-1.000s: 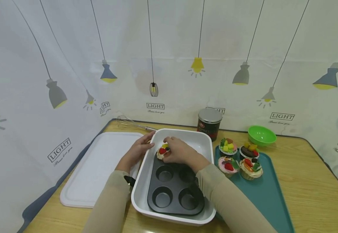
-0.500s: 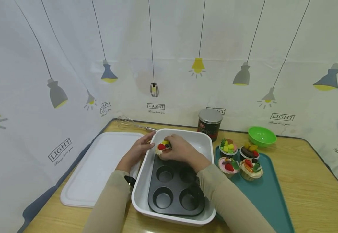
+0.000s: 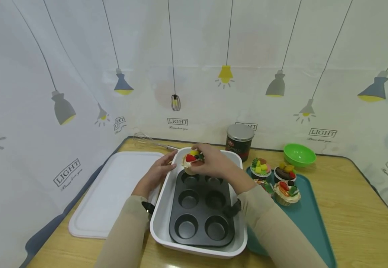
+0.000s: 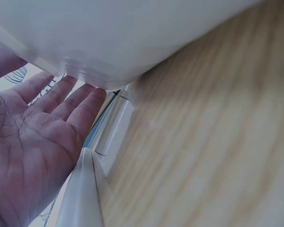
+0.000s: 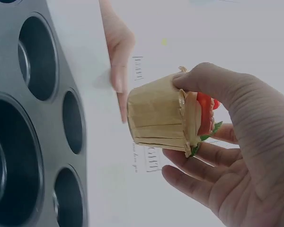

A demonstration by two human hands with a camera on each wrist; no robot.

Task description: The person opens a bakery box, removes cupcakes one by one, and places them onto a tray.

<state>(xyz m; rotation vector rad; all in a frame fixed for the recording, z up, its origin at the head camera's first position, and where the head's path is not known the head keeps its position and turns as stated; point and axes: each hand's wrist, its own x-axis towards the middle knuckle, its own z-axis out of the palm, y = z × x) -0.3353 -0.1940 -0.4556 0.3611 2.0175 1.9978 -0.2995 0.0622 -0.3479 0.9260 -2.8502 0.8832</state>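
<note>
My right hand [image 3: 210, 162] pinches a cupcake [image 3: 189, 169] with cream and red and yellow fruit on top, lifted over the far end of a dark muffin tin [image 3: 202, 212]. The right wrist view shows its tan pleated paper case [image 5: 156, 113] tipped sideways, between thumb and fingers. The tin lies inside a deep white rectangular tub [image 3: 158, 216], its cups bare. At the tub's far left side, my left hand [image 3: 155, 173] holds the rim, thumb over the edge. In the left wrist view the fingers [image 4: 87, 111] lie against the tub's outer wall.
Several cupcakes [image 3: 287, 193] stand on a teal tray [image 3: 304, 223] to the right. Behind them are a green bowl [image 3: 299, 154] and a dark espresso canister [image 3: 239, 141]. A white tray [image 3: 110, 197] lies left, with a whisk [image 3: 151, 141] at the back.
My right hand has raised the cupcake from the tin's far left corner, moving it up and slightly to the right. The tin's far cups have come into view. My left hand stays on the rim.
</note>
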